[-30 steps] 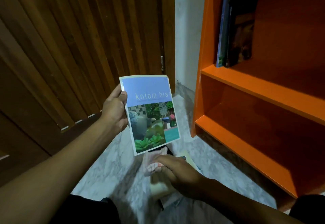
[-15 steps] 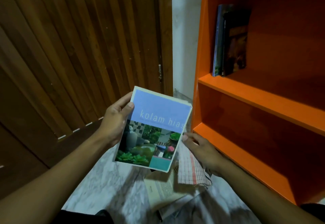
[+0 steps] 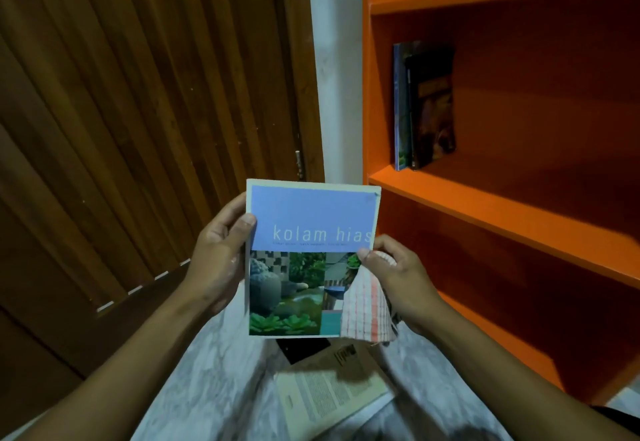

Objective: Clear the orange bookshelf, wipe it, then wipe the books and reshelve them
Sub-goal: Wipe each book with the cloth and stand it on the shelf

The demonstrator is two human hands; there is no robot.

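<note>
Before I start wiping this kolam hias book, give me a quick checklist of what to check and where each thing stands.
1. Book held firmly: ok, left hand grips the left edge of the kolam hias book.
2. Cloth in hand: ok, right hand pinches the checked cloth.
3. Cloth on the cover: ok, it lies over the lower right corner.
4. Cover facing you: ok, title readable.
5. Cloth clean or damp: cannot tell.
6. Shelf space for reshelving: ok, room beside the two standing books on the orange bookshelf.
</note>
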